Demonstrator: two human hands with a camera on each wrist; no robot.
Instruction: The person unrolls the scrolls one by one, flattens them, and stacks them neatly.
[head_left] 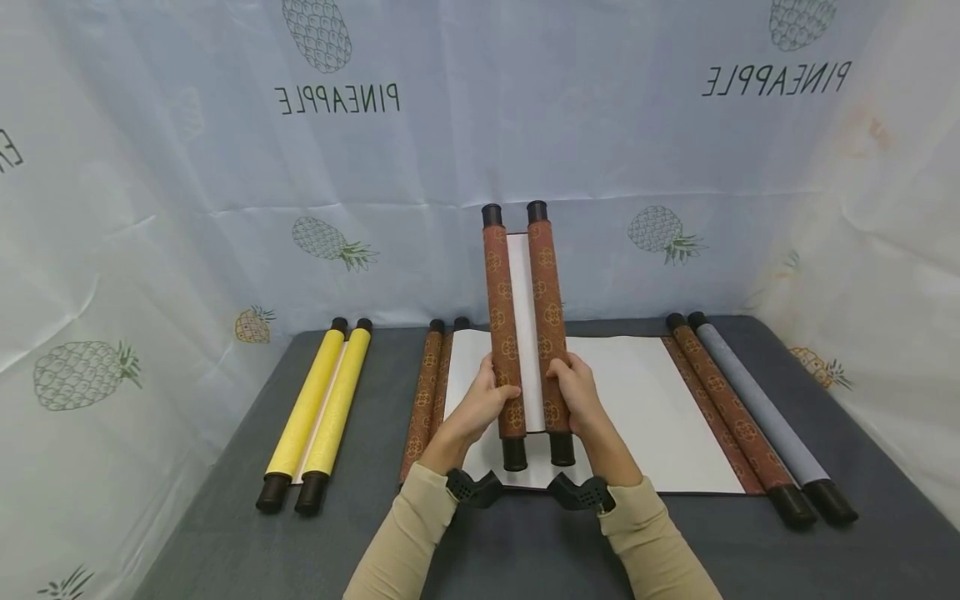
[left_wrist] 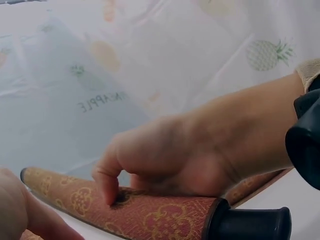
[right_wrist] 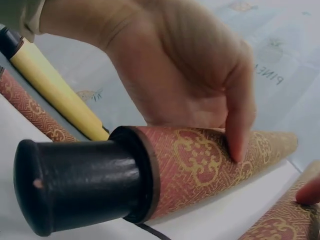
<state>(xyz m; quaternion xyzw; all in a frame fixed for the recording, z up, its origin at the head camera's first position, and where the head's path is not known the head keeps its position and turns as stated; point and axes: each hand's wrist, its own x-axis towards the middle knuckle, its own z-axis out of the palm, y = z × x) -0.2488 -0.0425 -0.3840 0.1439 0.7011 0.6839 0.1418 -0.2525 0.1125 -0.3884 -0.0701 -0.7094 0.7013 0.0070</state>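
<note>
A hanging scroll with two red-brown, gold-patterned rollers is raised over the table, its black end knobs pointing up and down. My left hand [head_left: 474,408] grips the left roller [head_left: 500,308] near its lower end, thumb across the front. Likewise my right hand [head_left: 583,396] holds the right roller [head_left: 546,292]. A narrow white strip [head_left: 525,333] of the scroll shows between the rollers. In the left wrist view the right hand's thumb presses the patterned cloth; the right wrist view shows the left thumb doing the same beside a black knob [right_wrist: 80,180].
Beneath lies a spread scroll with white paper [head_left: 645,417] and brown rollers at its sides. A yellow double-roller scroll [head_left: 303,408] lies left. Along the right side, a grey-blue roll [head_left: 761,400] adjoins a brown roller [head_left: 731,408]. A pineapple-printed curtain [head_left: 465,150] encloses the dark table [head_left: 225,517].
</note>
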